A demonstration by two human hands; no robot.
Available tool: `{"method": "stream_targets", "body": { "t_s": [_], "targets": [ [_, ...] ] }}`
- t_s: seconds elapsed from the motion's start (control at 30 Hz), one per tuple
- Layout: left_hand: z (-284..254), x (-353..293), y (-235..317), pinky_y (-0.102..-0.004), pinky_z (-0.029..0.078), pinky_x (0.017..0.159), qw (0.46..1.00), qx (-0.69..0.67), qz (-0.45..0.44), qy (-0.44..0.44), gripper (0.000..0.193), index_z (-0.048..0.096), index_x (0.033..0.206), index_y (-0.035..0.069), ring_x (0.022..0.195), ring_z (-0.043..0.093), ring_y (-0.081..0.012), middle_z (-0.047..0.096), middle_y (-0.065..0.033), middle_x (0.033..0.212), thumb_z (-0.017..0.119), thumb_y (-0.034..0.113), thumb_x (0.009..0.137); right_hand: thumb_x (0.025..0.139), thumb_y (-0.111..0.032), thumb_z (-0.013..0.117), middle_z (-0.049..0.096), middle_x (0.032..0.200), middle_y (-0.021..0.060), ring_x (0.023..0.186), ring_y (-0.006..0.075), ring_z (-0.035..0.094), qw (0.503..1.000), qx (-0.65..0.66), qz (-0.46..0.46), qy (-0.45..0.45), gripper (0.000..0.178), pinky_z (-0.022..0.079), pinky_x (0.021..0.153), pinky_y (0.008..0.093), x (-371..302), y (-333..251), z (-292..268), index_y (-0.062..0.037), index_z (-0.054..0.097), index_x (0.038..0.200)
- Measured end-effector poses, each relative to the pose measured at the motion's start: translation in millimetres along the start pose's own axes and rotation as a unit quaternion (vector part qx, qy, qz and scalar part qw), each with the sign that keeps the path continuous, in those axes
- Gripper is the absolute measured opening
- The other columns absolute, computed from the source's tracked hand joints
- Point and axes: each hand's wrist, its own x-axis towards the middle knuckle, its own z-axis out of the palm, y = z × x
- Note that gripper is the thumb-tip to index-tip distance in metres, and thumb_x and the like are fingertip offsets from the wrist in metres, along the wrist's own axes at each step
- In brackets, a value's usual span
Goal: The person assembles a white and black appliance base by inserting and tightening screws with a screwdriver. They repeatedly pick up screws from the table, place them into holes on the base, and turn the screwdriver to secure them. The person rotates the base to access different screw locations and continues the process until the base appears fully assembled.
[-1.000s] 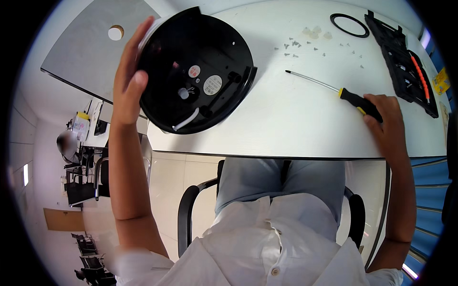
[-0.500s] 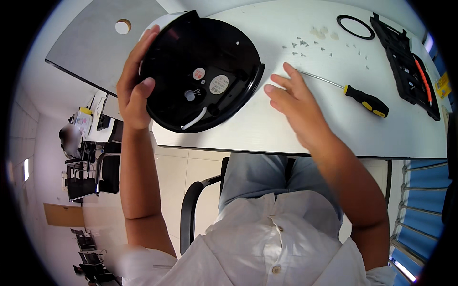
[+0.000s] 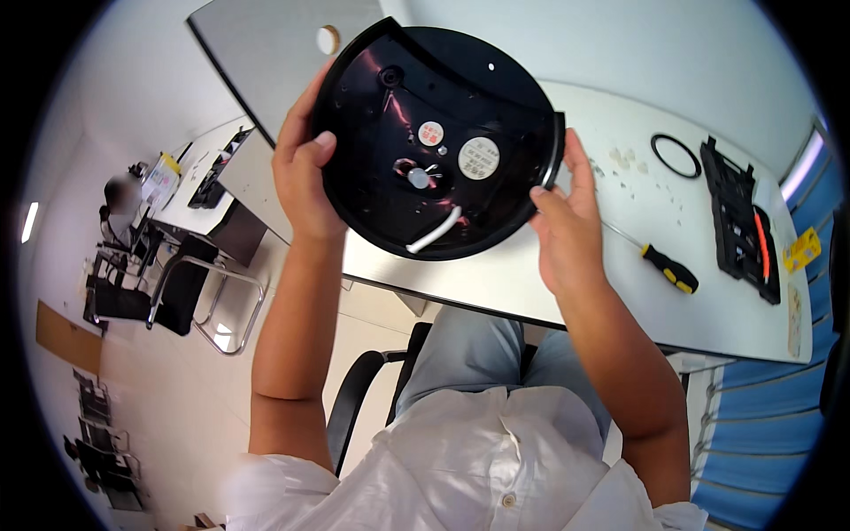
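A round black plastic housing (image 3: 372,186) is held up above the table, tilted so that its underside or inner face shows. On it are a white round label (image 3: 479,158), a smaller label with red marks (image 3: 431,134), a metal stub (image 3: 418,179) near the middle and a short white tube (image 3: 434,232) low down. My left hand (image 3: 305,181) grips its left rim, thumb in front and fingers behind. At the right rim my right hand (image 3: 571,226) is closed on the edge, thumb in front. What lies behind the housing is hidden.
On the white table (image 3: 496,288) lie a yellow-black screwdriver (image 3: 670,269), several small screws, a black ring (image 3: 676,157) and a black tool case (image 3: 742,221) with an orange-red tool. A yellow box (image 3: 800,250) is at the far right. A grey table (image 3: 257,53) adjoins at left.
The housing has been raised and shifted right in the picture. My right hand, earlier apart from it with fingers spread, now grips its right rim. The view has turned.
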Motion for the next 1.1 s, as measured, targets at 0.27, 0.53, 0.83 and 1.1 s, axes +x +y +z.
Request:
{"method": "stream_targets", "body": {
  "t_s": [0.27,0.53,0.83,1.1],
  "targets": [
    [-16,-56,9,-0.0418,0.038,0.106,0.983,-0.049,0.065,0.163,0.07,0.025,0.142,0.003,0.129,0.043,-0.0286,0.034,-0.0165,0.143,0.049,0.03,0.083,0.084,0.01,0.044,0.023,0.151,0.0182,0.138,0.0229,0.028,0.964,-0.141,-0.215,-0.076,0.068,0.023,0.113,0.0333,9,-17,57,-0.0011,0.02,0.146],
    [-31,-85,13,-0.04,0.041,0.102,0.966,-0.12,0.043,0.225,0.057,0.034,0.136,0.007,0.121,0.048,-0.0268,0.044,-0.0142,0.133,0.043,0.033,0.086,0.086,0.005,0.043,0.045,0.134,0.0184,0.122,0.0216,0.048,0.99,-0.004,-0.125,-0.064,0.056,0.04,0.104,0.0342,-9,-2,85,0.0017,0.029,0.14],
    [-50,-99,3,-0.0379,0.044,0.098,0.963,-0.118,0.011,0.241,0.054,0.035,0.135,0.007,0.115,0.053,-0.0265,0.049,-0.0133,0.127,0.046,0.021,0.084,0.08,0.009,0.04,0.038,0.14,0.0146,0.126,0.0235,0.045,0.991,0.011,-0.096,-0.088,0.071,0.041,0.105,0.0388,-15,2,102,-0.0088,0.022,0.146],
    [-42,-103,19,-0.0386,0.044,0.099,0.906,-0.225,-0.178,0.312,0.049,0.043,0.134,0.009,0.12,0.051,-0.0242,0.049,-0.013,0.134,0.045,0.036,0.093,0.079,0.009,0.039,0.038,0.14,0.0143,0.126,0.0243,0.045,0.991,0.014,-0.132,-0.03,0.07,0.04,0.106,0.0384,-18,11,108,-0.0074,0.024,0.145]
  ]
}}
